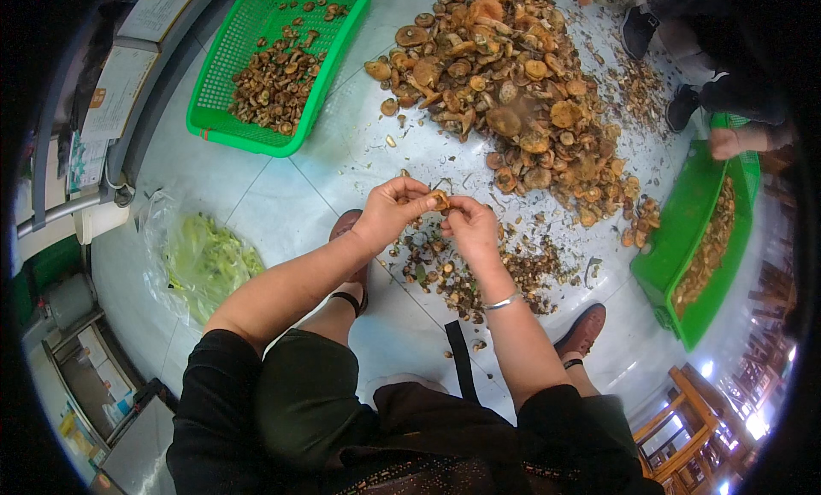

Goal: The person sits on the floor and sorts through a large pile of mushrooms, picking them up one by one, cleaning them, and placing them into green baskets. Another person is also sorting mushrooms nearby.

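Observation:
My left hand (399,207) pinches a small orange-brown mushroom (440,200) between thumb and fingers, above the tiled floor. The fingertips of my right hand (471,225) close on the mushroom's right side; my fingers hide part of it. Below my hands, cut stem ends and dirty scraps (462,277) lie scattered between my shoes. Just beyond them spreads a large heap of brown and orange mushrooms (513,97). At the upper left, a green plastic basket (296,145) holds many smaller mushrooms (276,87).
A clear plastic bag of leafy greens (211,261) rests left of my foot. On the right stands a green basket (660,264) containing mushrooms, with another person's hand (728,143) at it. Wooden stools (680,424) are at lower right, a metal-framed cabinet (96,379) at lower left.

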Tool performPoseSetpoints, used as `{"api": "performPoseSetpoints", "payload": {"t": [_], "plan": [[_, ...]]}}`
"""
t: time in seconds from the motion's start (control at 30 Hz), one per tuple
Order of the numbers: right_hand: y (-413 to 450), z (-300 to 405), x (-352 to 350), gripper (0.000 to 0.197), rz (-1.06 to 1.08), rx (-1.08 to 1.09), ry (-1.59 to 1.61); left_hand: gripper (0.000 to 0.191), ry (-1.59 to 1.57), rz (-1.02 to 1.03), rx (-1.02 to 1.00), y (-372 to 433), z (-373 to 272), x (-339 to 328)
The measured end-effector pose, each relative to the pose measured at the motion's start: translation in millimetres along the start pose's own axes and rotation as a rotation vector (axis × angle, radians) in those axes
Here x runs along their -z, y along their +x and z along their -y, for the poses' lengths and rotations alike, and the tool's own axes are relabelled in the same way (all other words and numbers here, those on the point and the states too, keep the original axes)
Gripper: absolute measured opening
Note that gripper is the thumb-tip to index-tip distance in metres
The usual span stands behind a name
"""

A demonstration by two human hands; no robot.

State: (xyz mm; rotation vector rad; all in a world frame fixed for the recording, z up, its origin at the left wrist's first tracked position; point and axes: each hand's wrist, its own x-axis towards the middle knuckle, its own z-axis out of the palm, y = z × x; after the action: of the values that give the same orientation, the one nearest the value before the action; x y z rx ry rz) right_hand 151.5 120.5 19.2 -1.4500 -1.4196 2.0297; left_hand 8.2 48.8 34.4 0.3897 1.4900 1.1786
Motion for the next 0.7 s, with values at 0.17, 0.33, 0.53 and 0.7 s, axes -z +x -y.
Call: {"api": "performPoseSetpoints", "payload": {"t": [0.17,0.33,0.53,0.7], "plan": [[0,3,32,0.023,0.078,0.325,-0.94,0.019,-0.221,-0.026,0.23,0,0,6],[2,13,19,0.024,0.179,0.161,-0.135,0.019,-0.238,0.032,0.25,0,3,5],[0,1,0,0.018,0.143,0.136,-0.02,0.023,-0.229,0.149,0.344,-1,-1,0],[-4,20,15,0.02,0.023,0.351,-0.529,0.027,-0.171,0.198,0.497,-4,-1,5]]}}
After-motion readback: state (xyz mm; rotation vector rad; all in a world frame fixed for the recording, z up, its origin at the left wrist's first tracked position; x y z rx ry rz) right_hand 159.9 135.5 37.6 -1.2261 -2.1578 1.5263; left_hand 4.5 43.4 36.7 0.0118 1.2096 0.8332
